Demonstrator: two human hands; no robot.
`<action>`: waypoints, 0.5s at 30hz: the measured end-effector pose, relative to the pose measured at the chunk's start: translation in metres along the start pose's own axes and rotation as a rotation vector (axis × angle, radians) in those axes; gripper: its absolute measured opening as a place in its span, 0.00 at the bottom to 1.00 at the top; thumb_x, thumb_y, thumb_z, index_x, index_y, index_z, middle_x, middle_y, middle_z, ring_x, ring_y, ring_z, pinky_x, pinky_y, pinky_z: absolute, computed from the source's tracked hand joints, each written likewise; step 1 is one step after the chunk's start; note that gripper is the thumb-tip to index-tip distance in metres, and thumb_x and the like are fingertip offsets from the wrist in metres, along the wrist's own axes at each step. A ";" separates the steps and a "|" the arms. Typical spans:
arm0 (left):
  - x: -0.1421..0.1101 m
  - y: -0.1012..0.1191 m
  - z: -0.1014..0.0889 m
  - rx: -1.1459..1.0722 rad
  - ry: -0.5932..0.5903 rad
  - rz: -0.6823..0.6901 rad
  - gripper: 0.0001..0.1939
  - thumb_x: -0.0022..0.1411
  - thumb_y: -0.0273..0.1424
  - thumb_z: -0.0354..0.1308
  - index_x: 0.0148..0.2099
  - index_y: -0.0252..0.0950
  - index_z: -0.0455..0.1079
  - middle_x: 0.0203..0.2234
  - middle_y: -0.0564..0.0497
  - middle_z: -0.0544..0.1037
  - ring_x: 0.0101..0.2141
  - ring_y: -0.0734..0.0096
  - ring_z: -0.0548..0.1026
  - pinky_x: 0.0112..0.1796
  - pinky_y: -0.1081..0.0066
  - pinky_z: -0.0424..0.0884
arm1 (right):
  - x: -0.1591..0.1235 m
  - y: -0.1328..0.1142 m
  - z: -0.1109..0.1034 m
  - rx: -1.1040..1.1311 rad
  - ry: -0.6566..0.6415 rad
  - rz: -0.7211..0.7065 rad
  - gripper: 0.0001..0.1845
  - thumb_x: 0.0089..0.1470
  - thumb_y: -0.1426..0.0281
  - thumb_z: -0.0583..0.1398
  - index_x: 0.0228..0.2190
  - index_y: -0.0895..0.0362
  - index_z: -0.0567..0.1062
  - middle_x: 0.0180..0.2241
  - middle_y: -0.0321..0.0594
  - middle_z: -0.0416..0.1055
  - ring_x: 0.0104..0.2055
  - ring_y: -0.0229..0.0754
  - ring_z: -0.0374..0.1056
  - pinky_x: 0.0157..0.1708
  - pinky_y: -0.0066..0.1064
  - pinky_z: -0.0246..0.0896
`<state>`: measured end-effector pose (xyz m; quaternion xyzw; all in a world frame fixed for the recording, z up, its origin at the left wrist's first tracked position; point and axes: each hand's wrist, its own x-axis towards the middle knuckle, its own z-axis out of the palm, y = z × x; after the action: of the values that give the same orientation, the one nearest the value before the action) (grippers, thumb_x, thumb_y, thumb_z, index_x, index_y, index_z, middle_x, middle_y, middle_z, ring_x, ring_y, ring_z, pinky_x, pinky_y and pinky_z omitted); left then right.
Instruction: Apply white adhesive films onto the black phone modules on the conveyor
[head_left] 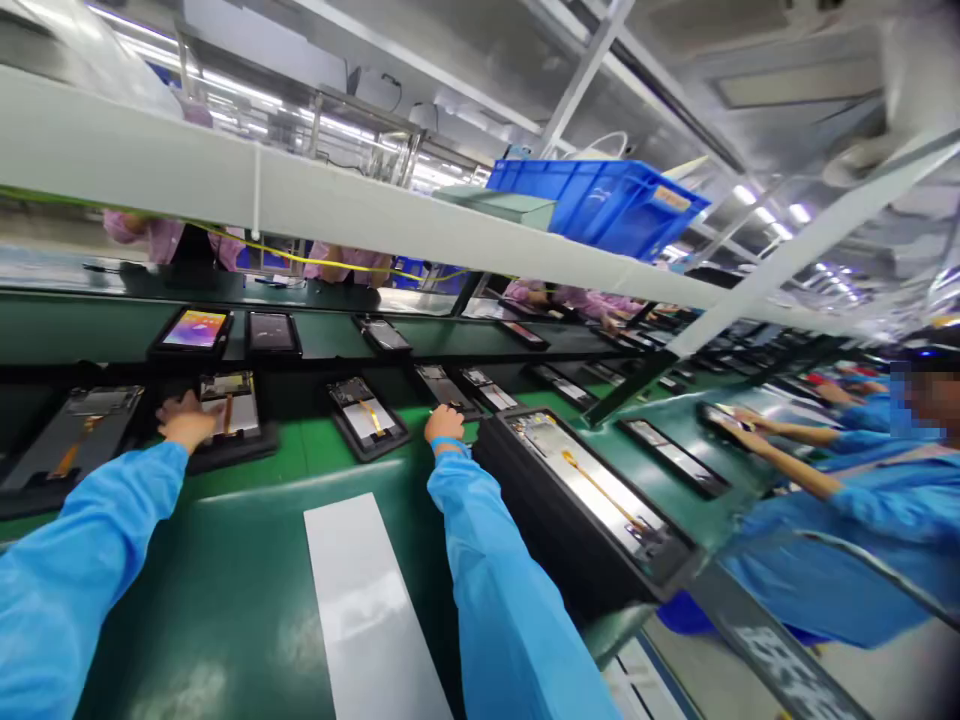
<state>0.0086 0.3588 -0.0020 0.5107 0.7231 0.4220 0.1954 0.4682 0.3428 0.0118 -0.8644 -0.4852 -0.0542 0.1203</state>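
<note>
My left hand (185, 422) is at the left edge of a black foam tray (262, 440), its fingers curled over that edge. In this tray lies an opened tablet (241, 412) with bare circuitry and an orange ribbon cable. My right hand (445, 424) is closed at the near edge of another tray with an opened device (441, 382); what its fingers pinch, if anything, is too small to make out. Between my hands rests a tilted tray with an opened tablet (367, 412). A further opened tablet (88, 430) sits left of my left hand.
A stack of black trays topped by an opened tablet (581, 480) stands beside my right forearm. A white strip (375, 610) lies on the green bench (225, 600). Behind, a lit tablet (193, 328) sits on the line. A white beam (360, 200) crosses above; a co-worker (840, 500) works at right.
</note>
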 end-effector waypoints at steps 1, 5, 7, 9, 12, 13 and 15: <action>-0.002 0.001 0.007 0.064 0.041 0.050 0.23 0.56 0.36 0.63 0.50 0.27 0.68 0.59 0.27 0.63 0.60 0.31 0.57 0.53 0.37 0.58 | 0.011 0.002 0.007 -0.025 0.003 0.014 0.16 0.59 0.77 0.52 0.48 0.69 0.72 0.49 0.65 0.68 0.54 0.55 0.62 0.49 0.42 0.59; -0.036 0.029 0.041 -0.135 -0.096 0.280 0.17 0.57 0.31 0.59 0.50 0.34 0.71 0.60 0.38 0.65 0.64 0.43 0.54 0.62 0.44 0.49 | 0.040 0.005 0.018 -0.093 0.016 -0.030 0.15 0.59 0.78 0.53 0.45 0.71 0.73 0.46 0.66 0.69 0.53 0.55 0.63 0.50 0.42 0.56; -0.060 0.057 0.067 -0.484 -0.382 0.123 0.16 0.56 0.30 0.61 0.48 0.36 0.71 0.57 0.41 0.68 0.62 0.50 0.59 0.63 0.50 0.53 | 0.044 0.001 0.009 -0.108 0.021 -0.078 0.14 0.57 0.78 0.54 0.43 0.71 0.74 0.45 0.65 0.71 0.51 0.56 0.65 0.49 0.42 0.56; -0.082 0.091 0.098 -0.726 -0.636 -0.142 0.16 0.55 0.33 0.64 0.46 0.36 0.70 0.52 0.40 0.72 0.57 0.52 0.68 0.59 0.53 0.61 | 0.039 -0.008 -0.008 -0.110 0.044 -0.133 0.13 0.57 0.75 0.56 0.42 0.70 0.75 0.44 0.63 0.71 0.50 0.56 0.66 0.47 0.40 0.57; -0.105 0.145 0.144 -0.834 -0.874 -0.330 0.19 0.57 0.42 0.64 0.40 0.30 0.69 0.37 0.36 0.76 0.41 0.52 0.78 0.46 0.52 0.73 | 0.009 -0.027 -0.037 -0.092 0.101 -0.219 0.15 0.59 0.70 0.56 0.44 0.66 0.74 0.45 0.59 0.71 0.48 0.55 0.66 0.45 0.39 0.59; -0.110 0.161 0.155 -0.873 -0.940 -0.374 0.22 0.58 0.46 0.63 0.38 0.29 0.68 0.33 0.36 0.76 0.37 0.52 0.79 0.43 0.51 0.75 | -0.007 -0.034 -0.045 -0.082 0.121 -0.254 0.15 0.60 0.68 0.55 0.45 0.64 0.74 0.45 0.57 0.71 0.48 0.54 0.66 0.45 0.39 0.59; -0.119 0.189 0.168 -0.987 -1.040 -0.434 0.25 0.57 0.49 0.63 0.37 0.29 0.68 0.28 0.39 0.76 0.33 0.55 0.79 0.39 0.53 0.76 | -0.048 -0.048 -0.059 -0.052 0.172 -0.350 0.13 0.61 0.69 0.55 0.44 0.62 0.75 0.43 0.54 0.71 0.47 0.54 0.66 0.45 0.40 0.60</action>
<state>0.2843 0.3429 0.0380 0.3432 0.3484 0.3537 0.7973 0.4036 0.3123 0.0661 -0.7618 -0.6144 -0.1606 0.1276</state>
